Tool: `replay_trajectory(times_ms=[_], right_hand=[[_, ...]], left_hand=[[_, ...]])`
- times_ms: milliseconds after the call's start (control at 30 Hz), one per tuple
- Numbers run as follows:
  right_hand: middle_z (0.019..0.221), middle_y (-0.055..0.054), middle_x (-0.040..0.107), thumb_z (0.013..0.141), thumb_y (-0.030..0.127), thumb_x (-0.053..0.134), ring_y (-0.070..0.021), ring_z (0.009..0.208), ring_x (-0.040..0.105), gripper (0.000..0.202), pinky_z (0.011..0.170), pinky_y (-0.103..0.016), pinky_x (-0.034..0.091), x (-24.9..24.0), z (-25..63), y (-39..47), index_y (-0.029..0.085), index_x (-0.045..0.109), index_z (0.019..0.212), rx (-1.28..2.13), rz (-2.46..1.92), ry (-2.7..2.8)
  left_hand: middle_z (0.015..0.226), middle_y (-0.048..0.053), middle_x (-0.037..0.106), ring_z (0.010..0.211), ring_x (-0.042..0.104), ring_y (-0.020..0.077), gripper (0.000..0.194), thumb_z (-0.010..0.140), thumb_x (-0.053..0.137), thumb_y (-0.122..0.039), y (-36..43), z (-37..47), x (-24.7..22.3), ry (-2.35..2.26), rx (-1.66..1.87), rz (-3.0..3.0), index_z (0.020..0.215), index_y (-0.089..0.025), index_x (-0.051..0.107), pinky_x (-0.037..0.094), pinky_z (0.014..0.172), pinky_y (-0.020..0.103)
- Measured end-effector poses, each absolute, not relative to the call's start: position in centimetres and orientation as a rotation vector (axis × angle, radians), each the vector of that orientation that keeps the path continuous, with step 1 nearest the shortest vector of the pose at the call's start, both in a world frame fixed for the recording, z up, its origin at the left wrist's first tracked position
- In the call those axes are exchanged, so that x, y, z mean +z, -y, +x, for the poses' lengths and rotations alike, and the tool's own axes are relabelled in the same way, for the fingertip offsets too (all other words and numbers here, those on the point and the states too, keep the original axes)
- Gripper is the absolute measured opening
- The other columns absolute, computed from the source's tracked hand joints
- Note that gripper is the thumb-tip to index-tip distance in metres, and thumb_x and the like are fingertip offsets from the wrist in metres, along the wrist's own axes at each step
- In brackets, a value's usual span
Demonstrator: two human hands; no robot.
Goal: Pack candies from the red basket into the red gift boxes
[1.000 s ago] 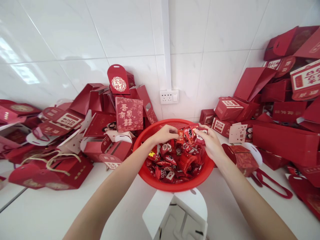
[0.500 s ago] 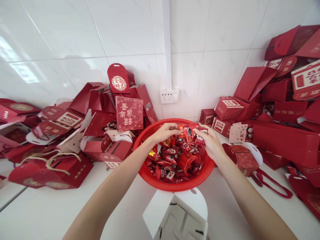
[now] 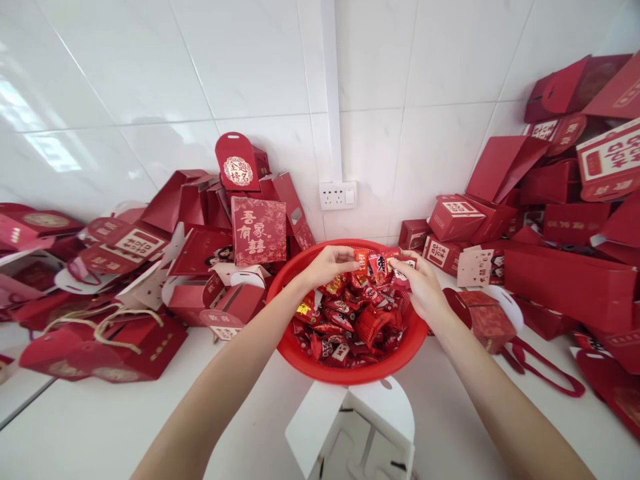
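White tiles (image 3: 375, 60) back a "金榜題名" box (image 3: 239, 170); both hands (image 3: 330, 267) (image 3: 423, 281), nearly closed, pinch wrapped sweets (image 3: 381, 267).

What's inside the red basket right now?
Small, mostly red wrapped packets are heaped inside the basket. The left hand and right hand, holding other packets, hide some toward the far side. The basket's bottom is covered.

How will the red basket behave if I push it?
The red basket probably slides rather than tips, being wide and round. The many red packets inside likely add weight and could shift. Its perforated wall looks like plastic, so it may flex slightly.
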State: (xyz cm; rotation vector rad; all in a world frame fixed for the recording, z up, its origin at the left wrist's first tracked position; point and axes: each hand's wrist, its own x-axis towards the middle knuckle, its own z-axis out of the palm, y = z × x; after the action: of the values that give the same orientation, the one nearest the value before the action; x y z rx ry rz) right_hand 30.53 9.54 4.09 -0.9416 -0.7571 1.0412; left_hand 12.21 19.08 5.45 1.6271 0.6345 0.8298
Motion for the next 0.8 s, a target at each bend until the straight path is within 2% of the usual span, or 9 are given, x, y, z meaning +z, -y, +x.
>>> replay_trajectory(times_ms=[133,233,300,367,467,600,700,800], right_hand=[[0.075,0.003,0.072,0.048,0.039,0.093,-0.0161,0.064,0.068,0.045,0.058,-0.027,0.055,4.0,30.5,-9.5,0.022,0.067,0.082,1.037,-0.93,0.727],[0.074,0.003,0.072,0.047,0.04,0.094,-0.0148,0.062,0.066,0.047,0.057,-0.025,0.054,3.8,30.7,-9.6,0.022,0.068,0.081,1.038,-0.925,0.72],[0.073,0.003,0.072,0.047,0.04,0.094,-0.0144,0.061,0.066,0.047,0.057,-0.025,0.054,3.8,30.8,-9.6,0.022,0.067,0.081,1.038,-0.913,0.726],[0.073,0.003,0.072,0.046,0.04,0.095,-0.0147,0.061,0.065,0.048,0.056,-0.025,0.053,4.0,30.7,-9.5,0.022,0.067,0.081,1.035,-0.903,0.738],[0.073,0.004,0.071,0.046,0.043,0.096,-0.0159,0.061,0.065,0.053,0.055,-0.026,0.053,4.8,29.7,-8.3,0.023,0.064,0.084,1.058,-0.9,0.786],[0.074,0.004,0.069,0.06,0.049,0.092,-0.0164,0.061,0.064,0.051,0.057,-0.028,0.053,6.3,27.5,-5.1,0.024,0.062,0.093,1.121,-0.92,0.994],[0.08,0.003,0.07,0.073,0.049,0.085,-0.0159,0.066,0.065,0.044,0.06,-0.027,0.054,7.1,26.5,-2.5,0.025,0.061,0.1,1.067,-0.928,1.208],[0.084,0.002,0.071,0.079,0.047,0.081,-0.0162,0.069,0.066,0.038,0.062,-0.026,0.054,7.7,26.1,-0.8,0.026,0.059,0.103,0.962,-0.945,1.342]], left_hand=[[0.073,0.0,0.072,0.07,0.065,0.0135,0.041,0.052,0.096,-0.038,-18.5,11.7,6.4,-0.636,0.953,1.613,0.072,-0.013,0.071,0.05,0.076,0.027],[0.081,0.001,0.075,0.074,0.068,0.0141,0.045,0.058,0.095,-0.037,-16.1,10.9,7.2,-0.6,1.112,1.533,0.093,-0.016,0.076,0.052,0.077,0.027],[0.078,0.0,0.075,0.071,0.067,0.0124,0.044,0.065,0.093,-0.033,-13.6,10.2,7.3,-0.559,1.229,1.44,0.102,-0.018,0.076,0.052,0.072,0.023],[0.078,0.0,0.075,0.071,0.067,0.0114,0.034,0.068,0.091,-0.029,-10.7,9.5,7.0,-0.534,1.311,1.362,0.096,-0.017,0.076,0.052,0.07,0.021],[0.087,0.002,0.077,0.08,0.071,0.0136,0.026,0.072,0.089,-0.027,-7.1,8.7,6.5,-0.53,1.389,1.269,0.092,-0.018,0.075,0.056,0.078,0.023],[0.09,0.003,0.079,0.082,0.073,0.0145,0.025,0.073,0.088,-0.027,-4.4,8.4,6.4,-0.574,1.479,1.228,0.093,-0.018,0.074,0.058,0.078,0.023],[0.083,0.002,0.077,0.076,0.07,0.0123,0.029,0.071,0.09,-0.026,-3.4,8.5,6.8,-0.631,1.492,1.193,0.093,-0.017,0.074,0.057,0.074,0.021],[0.076,0.0,0.074,0.071,0.067,0.0105,0.035,0.067,0.092,-0.026,-2.4,8.8,7.2,-0.663,1.516,1.148,0.095,-0.017,0.072,0.057,0.071,0.02]])
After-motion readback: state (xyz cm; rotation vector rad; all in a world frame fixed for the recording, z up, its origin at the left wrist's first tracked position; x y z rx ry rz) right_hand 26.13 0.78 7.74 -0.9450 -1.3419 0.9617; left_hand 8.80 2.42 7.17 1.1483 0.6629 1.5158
